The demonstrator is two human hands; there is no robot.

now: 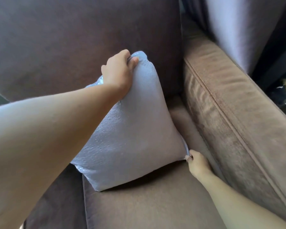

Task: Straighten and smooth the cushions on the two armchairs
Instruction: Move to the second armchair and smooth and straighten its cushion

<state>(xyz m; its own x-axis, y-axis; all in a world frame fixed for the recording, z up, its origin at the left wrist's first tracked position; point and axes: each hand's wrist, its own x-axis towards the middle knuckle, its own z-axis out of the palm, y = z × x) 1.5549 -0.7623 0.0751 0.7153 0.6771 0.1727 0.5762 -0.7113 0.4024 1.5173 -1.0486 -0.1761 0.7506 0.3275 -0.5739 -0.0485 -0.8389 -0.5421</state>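
While cushion [130, 129] tilts, left hand [119, 71], right hand [197, 164] pinch opposite corners.

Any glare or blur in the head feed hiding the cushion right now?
Head view: light sheen on the silver cushion, its outline still readable; a dark shadow under its lower edge; left hand and right hand fairly sharp; wide-angle bending at the armrest; curtain soft.

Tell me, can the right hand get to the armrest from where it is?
Probably yes. The right hand pinches the silver cushion's lower corner right beside the brown armrest, with nothing between them. It would need to let go of the corner first.
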